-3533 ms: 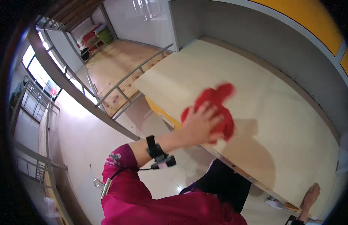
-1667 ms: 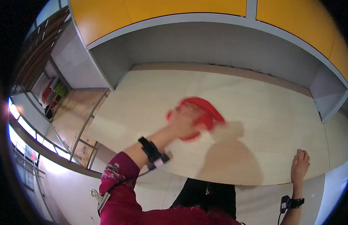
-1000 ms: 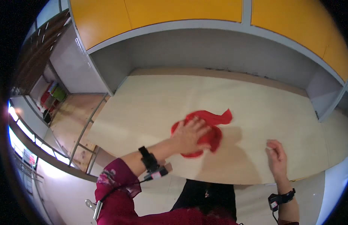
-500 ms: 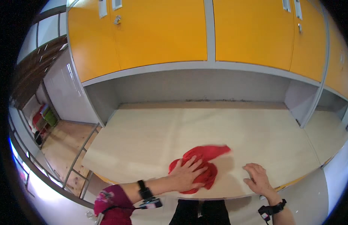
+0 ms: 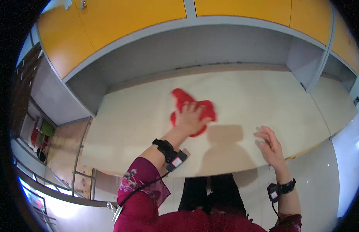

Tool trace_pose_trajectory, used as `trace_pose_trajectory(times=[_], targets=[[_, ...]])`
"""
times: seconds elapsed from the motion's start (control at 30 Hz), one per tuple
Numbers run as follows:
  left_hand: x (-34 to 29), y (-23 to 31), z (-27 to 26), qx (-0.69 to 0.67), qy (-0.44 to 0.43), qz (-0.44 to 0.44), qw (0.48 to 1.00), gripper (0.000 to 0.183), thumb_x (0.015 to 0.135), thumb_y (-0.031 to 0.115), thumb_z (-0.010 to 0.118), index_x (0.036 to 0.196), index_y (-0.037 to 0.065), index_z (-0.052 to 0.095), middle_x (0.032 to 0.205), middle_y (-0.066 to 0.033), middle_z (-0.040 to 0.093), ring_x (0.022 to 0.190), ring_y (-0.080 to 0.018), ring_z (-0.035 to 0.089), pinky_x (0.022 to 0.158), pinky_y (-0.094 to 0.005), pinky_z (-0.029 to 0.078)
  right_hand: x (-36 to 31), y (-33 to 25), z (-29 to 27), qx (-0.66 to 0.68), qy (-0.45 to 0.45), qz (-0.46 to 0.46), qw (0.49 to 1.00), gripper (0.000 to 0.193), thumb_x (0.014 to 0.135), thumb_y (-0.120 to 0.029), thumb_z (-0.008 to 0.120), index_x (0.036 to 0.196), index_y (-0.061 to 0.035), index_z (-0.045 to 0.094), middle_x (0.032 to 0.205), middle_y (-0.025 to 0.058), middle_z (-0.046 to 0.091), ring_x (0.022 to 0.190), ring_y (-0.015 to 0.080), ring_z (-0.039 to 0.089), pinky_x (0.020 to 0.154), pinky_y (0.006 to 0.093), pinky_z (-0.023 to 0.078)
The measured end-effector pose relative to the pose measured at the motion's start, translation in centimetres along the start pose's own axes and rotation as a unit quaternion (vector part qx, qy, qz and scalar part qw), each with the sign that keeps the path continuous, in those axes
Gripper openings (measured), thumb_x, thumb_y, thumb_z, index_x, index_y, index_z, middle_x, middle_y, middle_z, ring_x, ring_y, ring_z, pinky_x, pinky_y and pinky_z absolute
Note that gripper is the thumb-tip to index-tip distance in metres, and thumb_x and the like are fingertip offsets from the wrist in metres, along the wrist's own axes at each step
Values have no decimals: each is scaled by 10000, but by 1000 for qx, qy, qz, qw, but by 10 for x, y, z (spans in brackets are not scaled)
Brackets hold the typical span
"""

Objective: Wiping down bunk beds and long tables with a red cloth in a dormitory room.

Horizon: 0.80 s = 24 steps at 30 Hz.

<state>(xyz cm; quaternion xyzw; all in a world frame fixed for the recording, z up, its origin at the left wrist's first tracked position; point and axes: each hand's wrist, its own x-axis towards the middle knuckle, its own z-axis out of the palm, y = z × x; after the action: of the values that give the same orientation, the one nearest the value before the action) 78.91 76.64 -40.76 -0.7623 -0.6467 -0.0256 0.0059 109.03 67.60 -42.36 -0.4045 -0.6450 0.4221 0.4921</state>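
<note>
A crumpled red cloth (image 5: 207, 109) lies on the pale wooden desktop (image 5: 141, 127), with one end sticking out toward the back. Flat on top of it, fingers spread, my left hand (image 5: 190, 119) presses the cloth against the surface. My right hand (image 5: 271, 145) is near the front right edge of the desktop, its fingers apart and loosely bent, with nothing in them. It is well apart from the cloth. Whether the right palm touches the edge, I cannot tell.
Yellow cabinet doors (image 5: 137, 19) hang over a grey recess (image 5: 210, 48) behind the desktop. To the left are a metal rail (image 5: 77, 164) and a wooden board (image 5: 65, 149). Black straps with small devices (image 5: 170, 154) sit on both forearms, with cables attached.
My left hand has pushed the red cloth away from the front edge toward the back. The view has tilted lower and shifted. My right hand stays by the front edge.
</note>
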Motion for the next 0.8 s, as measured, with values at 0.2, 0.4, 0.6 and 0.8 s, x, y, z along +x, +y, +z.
trace_pose_trajectory(times=[0.2,0.4,0.6,0.8], targets=[[-93,43,-22,-40,-39,307,950,687,780,581,507,1318,170,387,1390,-152,303,1307,-353,218,983,-557,238,-6,-2,-12,-9,15,26,1000,449,843,-17,489,1276,-46,372,1101,75,550,941,92,496,830,229,386],[-50,-51,-11,35,-8,27,999,712,779,599,489,1335,173,356,1380,-164,312,1289,-360,256,985,-561,252,-3,-4,-11,58,127,12,990,432,839,-15,477,1261,-62,396,1073,65,569,945,99,500,843,240,392],[29,-68,-9,46,-16,-148,988,779,809,681,307,1368,139,293,1417,-159,247,1322,-356,174,1007,-585,201,-1,-1,0,-79,112,13,990,403,822,-25,511,1215,-90,447,1082,76,574,1003,141,523,875,272,388],[-11,16,-4,31,-5,83,996,761,793,647,404,1354,138,320,1407,-163,267,1314,-362,187,1007,-593,185,-2,-1,-11,-99,93,3,991,393,818,-38,526,1202,-77,452,1081,83,574,1028,160,537,843,269,408]])
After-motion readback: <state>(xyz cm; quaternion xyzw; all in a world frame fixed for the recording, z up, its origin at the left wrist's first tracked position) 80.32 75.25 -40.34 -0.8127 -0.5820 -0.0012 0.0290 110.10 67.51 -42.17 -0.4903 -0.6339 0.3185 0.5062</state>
